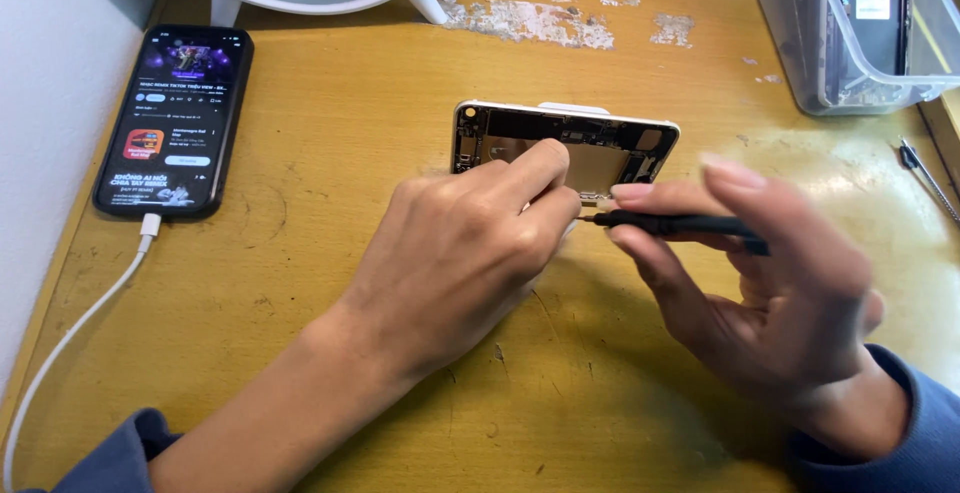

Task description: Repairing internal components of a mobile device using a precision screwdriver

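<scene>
— While the left hand (pixel 470 243) presses down on the opened phone body (pixel 565 148) at the centre of the frame, what is the other one doing?

— The right hand (pixel 780 293) has thumb and fingers closed round a slim black screwdriver (pixel 680 223), its tip aimed left at the frame's near edge, just beside the left fingertips (pixel 555 158).

— Is the left holding anything?

— Its fingers are curled and rest on the casing; whether they pinch a small part I cannot tell.

— How would you do it well?

— I'd keep the driver straight on the screw and push lightly, with the body pinned flat on the wooden table (pixel 350 153), well clear of the charging phone (pixel 175 118) at upper left.
</scene>
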